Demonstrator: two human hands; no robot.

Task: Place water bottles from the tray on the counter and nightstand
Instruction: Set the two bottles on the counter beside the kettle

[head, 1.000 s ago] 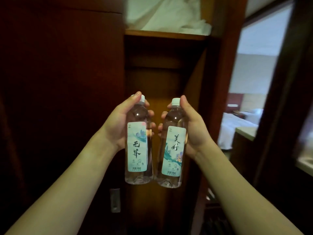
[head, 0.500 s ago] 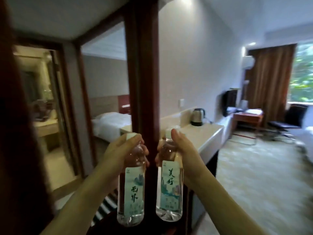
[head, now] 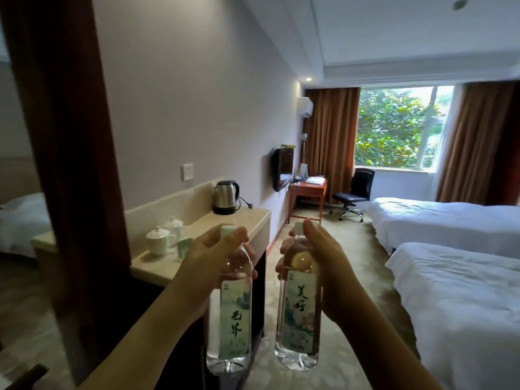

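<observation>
I hold two clear water bottles upright in front of me, side by side and slightly apart. My left hand grips the neck of the left bottle, which has a pale green label. My right hand grips the neck of the right bottle, with a similar label. Both have white caps. The beige counter runs along the left wall just beyond and left of the bottles. No tray or nightstand is in view.
On the counter stand a steel kettle and two white lidded cups. A dark wooden post rises at left. Two white beds fill the right side. A desk and office chair stand by the window. Carpet runs between counter and beds.
My view has swung right from a dark wardrobe into the bedroom. The counter, kettle, cups and beds have come into view. Both hands still hold the bottles in the same way.
</observation>
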